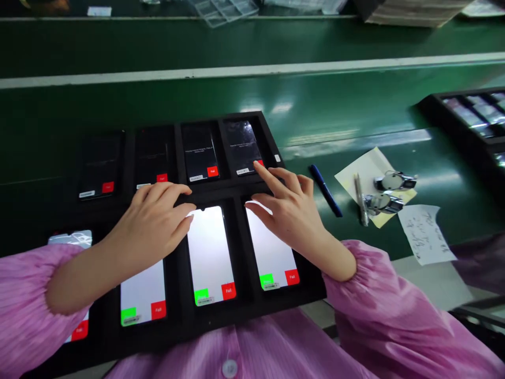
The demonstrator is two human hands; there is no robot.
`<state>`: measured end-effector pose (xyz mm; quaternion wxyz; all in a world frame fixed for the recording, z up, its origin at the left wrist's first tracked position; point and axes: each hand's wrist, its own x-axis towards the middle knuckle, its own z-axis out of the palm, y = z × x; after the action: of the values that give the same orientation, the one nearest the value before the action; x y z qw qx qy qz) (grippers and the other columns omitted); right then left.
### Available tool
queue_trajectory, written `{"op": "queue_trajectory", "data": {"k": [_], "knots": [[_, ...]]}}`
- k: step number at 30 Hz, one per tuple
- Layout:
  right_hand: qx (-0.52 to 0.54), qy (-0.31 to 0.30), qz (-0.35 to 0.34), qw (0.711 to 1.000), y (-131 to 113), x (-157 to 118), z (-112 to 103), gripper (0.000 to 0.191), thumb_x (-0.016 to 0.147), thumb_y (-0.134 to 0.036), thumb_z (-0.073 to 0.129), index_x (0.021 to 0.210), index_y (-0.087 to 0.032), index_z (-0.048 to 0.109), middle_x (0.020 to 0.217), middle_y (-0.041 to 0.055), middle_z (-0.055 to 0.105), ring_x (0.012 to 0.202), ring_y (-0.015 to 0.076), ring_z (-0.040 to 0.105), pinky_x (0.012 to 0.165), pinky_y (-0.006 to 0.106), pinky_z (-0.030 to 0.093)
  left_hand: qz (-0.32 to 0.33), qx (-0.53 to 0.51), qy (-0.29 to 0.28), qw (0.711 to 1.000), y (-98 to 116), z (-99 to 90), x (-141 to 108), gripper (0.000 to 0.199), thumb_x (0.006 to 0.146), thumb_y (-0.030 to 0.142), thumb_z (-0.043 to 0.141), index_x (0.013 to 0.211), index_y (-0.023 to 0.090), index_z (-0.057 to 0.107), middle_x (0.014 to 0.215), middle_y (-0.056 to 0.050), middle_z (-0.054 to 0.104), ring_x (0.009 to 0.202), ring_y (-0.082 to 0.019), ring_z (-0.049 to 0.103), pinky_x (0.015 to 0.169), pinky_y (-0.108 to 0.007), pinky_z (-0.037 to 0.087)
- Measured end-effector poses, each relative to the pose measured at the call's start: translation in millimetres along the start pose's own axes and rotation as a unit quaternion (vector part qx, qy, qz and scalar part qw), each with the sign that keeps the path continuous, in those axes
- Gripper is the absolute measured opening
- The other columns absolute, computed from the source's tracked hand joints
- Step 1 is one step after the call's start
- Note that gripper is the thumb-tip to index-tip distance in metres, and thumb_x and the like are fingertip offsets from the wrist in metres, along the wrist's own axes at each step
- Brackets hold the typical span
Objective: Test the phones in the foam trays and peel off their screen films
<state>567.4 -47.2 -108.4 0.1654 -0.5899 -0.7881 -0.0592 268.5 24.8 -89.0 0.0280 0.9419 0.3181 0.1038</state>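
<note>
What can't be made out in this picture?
Head view:
Lower-left phone: mostly hidden by the left sleeve.
Handwriting on the paper note: too small, blurred.
Text on the upper-left phone: too small, dim.
Tray at far right: cut off by the picture's edge.

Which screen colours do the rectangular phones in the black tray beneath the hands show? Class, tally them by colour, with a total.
Dark-screened rectangular phones: 4
White-screened rectangular phones: 4
Total in the black tray: 8
</note>
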Motion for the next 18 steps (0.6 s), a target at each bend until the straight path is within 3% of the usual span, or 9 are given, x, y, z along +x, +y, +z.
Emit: {"op": "queue_trajectory", "data": {"k": [5, 9, 12, 15, 18], "knots": [[0.136, -0.005, 0.014, 0.991, 12.5, 1.7, 14.8, 0.017, 0.102, -0.034, 0.070, 0.091, -0.029, 0.082, 0.155, 0.0012, 0.060, 0.135, 0.0333, 0.054, 0.097, 0.049, 0.040, -0.027, -0.020, -0.005, 0.999, 9.6, -4.0, 7.4, 0.041, 0.102, 0.043, 0.045, 0.088, 0.024, 0.077, 0.117, -0.009, 0.072, 0.116, -0.034, 0.065, 0.100, -0.059, 0.053], [0.099, 0.014, -0.006, 0.995, 15.2, -2.3, 13.8, 0.026, 0.106, -0.036, 0.062, 0.094, -0.025, 0.081, 0.158, 0.0050, 0.058, 0.136, 0.0350, 0.054, 0.099, 0.052, 0.038, -0.014, 0.028, -0.003, 0.999, 46.0, -14.5, 27.7, 0.038, 0.104, 0.038, 0.045, 0.095, 0.022, 0.078, 0.121, -0.011, 0.073, 0.119, -0.036, 0.067, 0.104, -0.064, 0.050], [0.076, 0.035, -0.021, 0.996, 13.7, -0.6, 16.8, 0.031, 0.108, -0.038, 0.060, 0.089, -0.022, 0.079, 0.162, 0.0065, 0.053, 0.139, 0.0360, 0.053, 0.100, 0.054, 0.037, 0.014, -0.003, -0.023, 1.000, 67.0, -15.9, 47.0, 0.035, 0.104, 0.034, 0.046, 0.100, 0.023, 0.079, 0.116, -0.010, 0.073, 0.113, -0.035, 0.069, 0.100, -0.061, 0.052], [0.117, 0.022, -0.019, 0.993, 13.9, 4.1, 18.9, 0.029, 0.107, -0.035, 0.061, 0.088, -0.023, 0.079, 0.160, 0.0040, 0.056, 0.138, 0.0357, 0.053, 0.098, 0.053, 0.039, 0.005, -0.034, -0.045, 0.998, 70.7, -12.1, 63.4, 0.032, 0.104, 0.034, 0.048, 0.095, 0.024, 0.078, 0.112, -0.007, 0.073, 0.111, -0.033, 0.069, 0.100, -0.059, 0.051], [0.149, 0.036, -0.031, 0.988, 12.4, -8.3, 2.7, 0.027, 0.106, -0.030, 0.060, 0.088, -0.022, 0.078, 0.150, 0.0054, 0.064, 0.131, 0.0334, 0.055, 0.097, 0.052, 0.042, 0.017, -0.038, -0.031, 0.999, 74.2, -7.1, 69.0, 0.027, 0.103, 0.040, 0.055, 0.105, 0.022, 0.076, 0.113, -0.008, 0.073, 0.111, -0.033, 0.067, 0.096, -0.055, 0.052]]}}
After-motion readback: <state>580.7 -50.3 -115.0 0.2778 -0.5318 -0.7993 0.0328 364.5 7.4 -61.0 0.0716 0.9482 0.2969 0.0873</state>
